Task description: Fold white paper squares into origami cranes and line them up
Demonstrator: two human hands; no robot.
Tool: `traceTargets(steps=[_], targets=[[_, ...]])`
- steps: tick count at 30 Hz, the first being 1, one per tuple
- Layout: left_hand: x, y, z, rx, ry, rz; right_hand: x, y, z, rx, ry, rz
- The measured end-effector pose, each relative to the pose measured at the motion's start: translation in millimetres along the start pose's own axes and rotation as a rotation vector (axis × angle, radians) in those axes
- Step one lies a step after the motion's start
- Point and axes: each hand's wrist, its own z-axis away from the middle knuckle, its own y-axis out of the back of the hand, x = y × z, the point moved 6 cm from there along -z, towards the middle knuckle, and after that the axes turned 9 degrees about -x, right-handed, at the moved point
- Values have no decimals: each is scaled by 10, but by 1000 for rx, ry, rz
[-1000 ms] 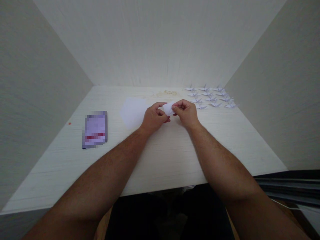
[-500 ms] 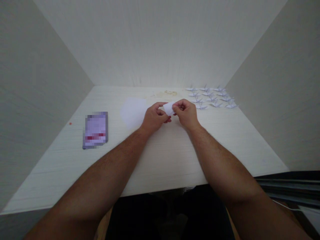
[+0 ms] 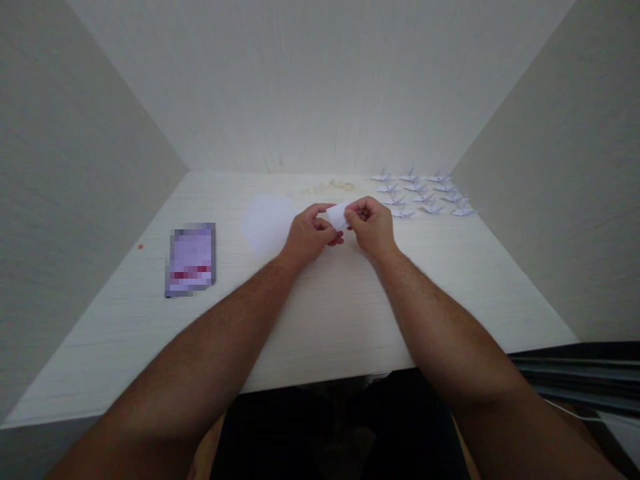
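A small piece of white paper is held up between my two hands over the middle of the table. My left hand grips its left and lower edge between thumb and fingers. On the other side, my right hand pinches the paper's right edge with thumb and forefinger. Part of the sheet is hidden behind the right fingers, and its folds are too small to make out. Beyond my right hand stand several folded white paper cranes, set out in rows.
White paper lies on the table, left of my left hand. Farther left is a blurred-out purple flat object. A small orange spot marks the table near its left side. Walls enclose the back and both sides.
Almost nothing differs. Both hands keep their pinch on the paper, with only a very slight shift of the fingers.
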Motion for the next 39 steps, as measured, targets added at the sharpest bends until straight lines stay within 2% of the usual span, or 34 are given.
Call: traceTargets(steps=[11,20,24,33,39], targets=[[-55,-8,-19,-44,12,-25,32,19,-45,18,16,-81],[-45,55,-59,18,-119,-100,-3,-36,-30,-19,27,-114],[-25,51,-45,31,-110,-104,-13,-36,-19,-16,27,-107],[-42,-7,-73,-44,-79,9,1,-17,-17,12,20,-101],[-55,-13,-62,-33,-48,-24,-13,-10,-17,-1,16,-84]])
